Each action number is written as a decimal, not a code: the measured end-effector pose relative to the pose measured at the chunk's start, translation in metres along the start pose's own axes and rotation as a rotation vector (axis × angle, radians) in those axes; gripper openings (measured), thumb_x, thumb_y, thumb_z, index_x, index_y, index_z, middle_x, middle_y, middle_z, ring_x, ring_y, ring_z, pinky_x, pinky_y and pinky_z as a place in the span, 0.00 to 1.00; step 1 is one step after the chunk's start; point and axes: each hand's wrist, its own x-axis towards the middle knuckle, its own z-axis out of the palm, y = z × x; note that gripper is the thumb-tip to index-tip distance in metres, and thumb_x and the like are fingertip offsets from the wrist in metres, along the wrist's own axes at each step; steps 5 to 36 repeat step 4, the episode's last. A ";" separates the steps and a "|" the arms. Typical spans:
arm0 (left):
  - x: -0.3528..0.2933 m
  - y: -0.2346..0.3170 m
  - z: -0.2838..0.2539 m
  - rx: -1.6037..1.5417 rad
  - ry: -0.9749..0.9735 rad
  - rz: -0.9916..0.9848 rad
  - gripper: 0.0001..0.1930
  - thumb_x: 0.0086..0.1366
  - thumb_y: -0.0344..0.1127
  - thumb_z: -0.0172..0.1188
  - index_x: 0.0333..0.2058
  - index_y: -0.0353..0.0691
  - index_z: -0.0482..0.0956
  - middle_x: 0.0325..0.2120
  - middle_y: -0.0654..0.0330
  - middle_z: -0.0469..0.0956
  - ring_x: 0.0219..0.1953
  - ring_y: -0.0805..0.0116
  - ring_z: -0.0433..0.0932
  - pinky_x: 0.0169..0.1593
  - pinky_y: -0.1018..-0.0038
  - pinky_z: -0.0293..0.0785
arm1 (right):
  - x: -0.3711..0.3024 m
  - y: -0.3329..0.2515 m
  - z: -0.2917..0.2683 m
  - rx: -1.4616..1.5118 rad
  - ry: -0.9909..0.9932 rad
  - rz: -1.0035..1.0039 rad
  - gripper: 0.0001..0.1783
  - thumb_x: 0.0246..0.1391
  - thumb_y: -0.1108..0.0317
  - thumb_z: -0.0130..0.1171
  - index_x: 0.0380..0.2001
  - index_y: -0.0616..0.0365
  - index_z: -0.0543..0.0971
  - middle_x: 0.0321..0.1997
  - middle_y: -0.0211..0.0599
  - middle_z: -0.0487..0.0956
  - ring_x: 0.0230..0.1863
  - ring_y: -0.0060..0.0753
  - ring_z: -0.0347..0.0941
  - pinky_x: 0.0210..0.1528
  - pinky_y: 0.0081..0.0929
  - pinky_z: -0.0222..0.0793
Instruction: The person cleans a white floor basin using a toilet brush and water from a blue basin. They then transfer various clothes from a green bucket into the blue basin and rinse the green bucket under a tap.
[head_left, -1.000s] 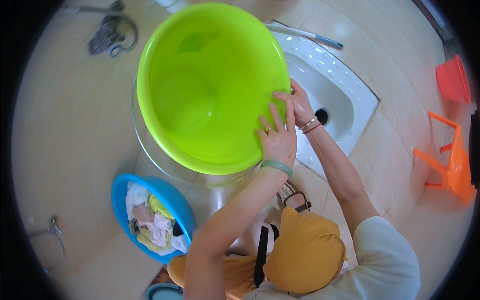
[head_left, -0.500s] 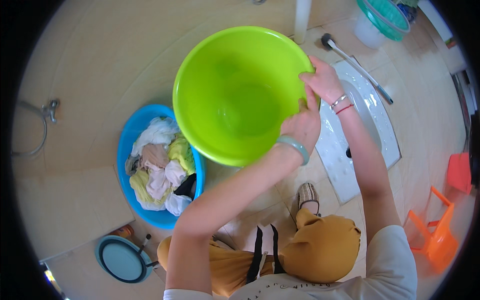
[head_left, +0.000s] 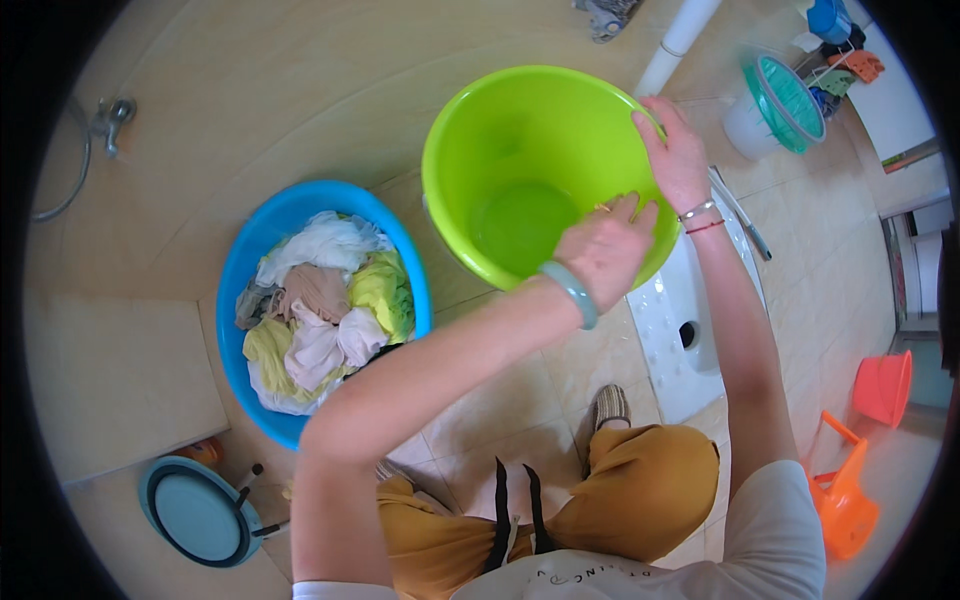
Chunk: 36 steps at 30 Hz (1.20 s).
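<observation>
Both hands grip the green basin, held above the tiled floor and tilted toward the person. The left hand is closed over the near rim, fingers curled inside the bowl; a pale green bangle sits on that wrist. The right hand clasps the right-hand rim, fingers wrapped over the edge. Left of the green basin, just beside it, a blue basin stands on the floor, filled with crumpled laundry. A white floor-level toilet pan lies below the green basin's right side.
</observation>
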 end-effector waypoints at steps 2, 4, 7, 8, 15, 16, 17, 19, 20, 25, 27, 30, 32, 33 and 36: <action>-0.017 -0.020 -0.029 0.000 0.069 0.044 0.21 0.59 0.36 0.54 0.51 0.39 0.66 0.40 0.48 0.74 0.38 0.49 0.75 0.43 0.65 0.73 | 0.007 -0.052 -0.006 0.246 -0.120 0.016 0.15 0.55 0.62 0.50 0.43 0.59 0.74 0.42 0.45 0.77 0.45 0.43 0.73 0.47 0.35 0.67; -0.038 -0.034 -0.071 0.053 -0.057 0.005 0.22 0.57 0.37 0.57 0.50 0.42 0.67 0.46 0.45 0.70 0.42 0.52 0.74 0.47 0.67 0.72 | 0.014 -0.110 -0.004 0.483 -0.286 0.062 0.15 0.55 0.60 0.52 0.42 0.58 0.75 0.45 0.44 0.76 0.46 0.39 0.73 0.48 0.33 0.66; -0.038 -0.034 -0.071 0.053 -0.057 0.005 0.22 0.57 0.37 0.57 0.50 0.42 0.67 0.46 0.45 0.70 0.42 0.52 0.74 0.47 0.67 0.72 | 0.014 -0.110 -0.004 0.483 -0.286 0.062 0.15 0.55 0.60 0.52 0.42 0.58 0.75 0.45 0.44 0.76 0.46 0.39 0.73 0.48 0.33 0.66; -0.038 -0.034 -0.071 0.053 -0.057 0.005 0.22 0.57 0.37 0.57 0.50 0.42 0.67 0.46 0.45 0.70 0.42 0.52 0.74 0.47 0.67 0.72 | 0.014 -0.110 -0.004 0.483 -0.286 0.062 0.15 0.55 0.60 0.52 0.42 0.58 0.75 0.45 0.44 0.76 0.46 0.39 0.73 0.48 0.33 0.66; -0.038 -0.034 -0.071 0.053 -0.057 0.005 0.22 0.57 0.37 0.57 0.50 0.42 0.67 0.46 0.45 0.70 0.42 0.52 0.74 0.47 0.67 0.72 | 0.014 -0.110 -0.004 0.483 -0.286 0.062 0.15 0.55 0.60 0.52 0.42 0.58 0.75 0.45 0.44 0.76 0.46 0.39 0.73 0.48 0.33 0.66; -0.038 -0.034 -0.071 0.053 -0.057 0.005 0.22 0.57 0.37 0.57 0.50 0.42 0.67 0.46 0.45 0.70 0.42 0.52 0.74 0.47 0.67 0.72 | 0.014 -0.110 -0.004 0.483 -0.286 0.062 0.15 0.55 0.60 0.52 0.42 0.58 0.75 0.45 0.44 0.76 0.46 0.39 0.73 0.48 0.33 0.66; -0.038 -0.034 -0.071 0.053 -0.057 0.005 0.22 0.57 0.37 0.57 0.50 0.42 0.67 0.46 0.45 0.70 0.42 0.52 0.74 0.47 0.67 0.72 | 0.014 -0.110 -0.004 0.483 -0.286 0.062 0.15 0.55 0.60 0.52 0.42 0.58 0.75 0.45 0.44 0.76 0.46 0.39 0.73 0.48 0.33 0.66; -0.038 -0.034 -0.071 0.053 -0.057 0.005 0.22 0.57 0.37 0.57 0.50 0.42 0.67 0.46 0.45 0.70 0.42 0.52 0.74 0.47 0.67 0.72 | 0.014 -0.110 -0.004 0.483 -0.286 0.062 0.15 0.55 0.60 0.52 0.42 0.58 0.75 0.45 0.44 0.76 0.46 0.39 0.73 0.48 0.33 0.66; -0.038 -0.034 -0.071 0.053 -0.057 0.005 0.22 0.57 0.37 0.57 0.50 0.42 0.67 0.46 0.45 0.70 0.42 0.52 0.74 0.47 0.67 0.72 | 0.014 -0.110 -0.004 0.483 -0.286 0.062 0.15 0.55 0.60 0.52 0.42 0.58 0.75 0.45 0.44 0.76 0.46 0.39 0.73 0.48 0.33 0.66; -0.038 -0.034 -0.071 0.053 -0.057 0.005 0.22 0.57 0.37 0.57 0.50 0.42 0.67 0.46 0.45 0.70 0.42 0.52 0.74 0.47 0.67 0.72 | 0.014 -0.110 -0.004 0.483 -0.286 0.062 0.15 0.55 0.60 0.52 0.42 0.58 0.75 0.45 0.44 0.76 0.46 0.39 0.73 0.48 0.33 0.66; -0.038 -0.034 -0.071 0.053 -0.057 0.005 0.22 0.57 0.37 0.57 0.50 0.42 0.67 0.46 0.45 0.70 0.42 0.52 0.74 0.47 0.67 0.72 | 0.014 -0.110 -0.004 0.483 -0.286 0.062 0.15 0.55 0.60 0.52 0.42 0.58 0.75 0.45 0.44 0.76 0.46 0.39 0.73 0.48 0.33 0.66; -0.038 -0.034 -0.071 0.053 -0.057 0.005 0.22 0.57 0.37 0.57 0.50 0.42 0.67 0.46 0.45 0.70 0.42 0.52 0.74 0.47 0.67 0.72 | 0.014 -0.110 -0.004 0.483 -0.286 0.062 0.15 0.55 0.60 0.52 0.42 0.58 0.75 0.45 0.44 0.76 0.46 0.39 0.73 0.48 0.33 0.66; -0.038 -0.034 -0.071 0.053 -0.057 0.005 0.22 0.57 0.37 0.57 0.50 0.42 0.67 0.46 0.45 0.70 0.42 0.52 0.74 0.47 0.67 0.72 | 0.014 -0.110 -0.004 0.483 -0.286 0.062 0.15 0.55 0.60 0.52 0.42 0.58 0.75 0.45 0.44 0.76 0.46 0.39 0.73 0.48 0.33 0.66; -0.038 -0.034 -0.071 0.053 -0.057 0.005 0.22 0.57 0.37 0.57 0.50 0.42 0.67 0.46 0.45 0.70 0.42 0.52 0.74 0.47 0.67 0.72 | 0.014 -0.110 -0.004 0.483 -0.286 0.062 0.15 0.55 0.60 0.52 0.42 0.58 0.75 0.45 0.44 0.76 0.46 0.39 0.73 0.48 0.33 0.66; -0.038 -0.034 -0.071 0.053 -0.057 0.005 0.22 0.57 0.37 0.57 0.50 0.42 0.67 0.46 0.45 0.70 0.42 0.52 0.74 0.47 0.67 0.72 | 0.014 -0.110 -0.004 0.483 -0.286 0.062 0.15 0.55 0.60 0.52 0.42 0.58 0.75 0.45 0.44 0.76 0.46 0.39 0.73 0.48 0.33 0.66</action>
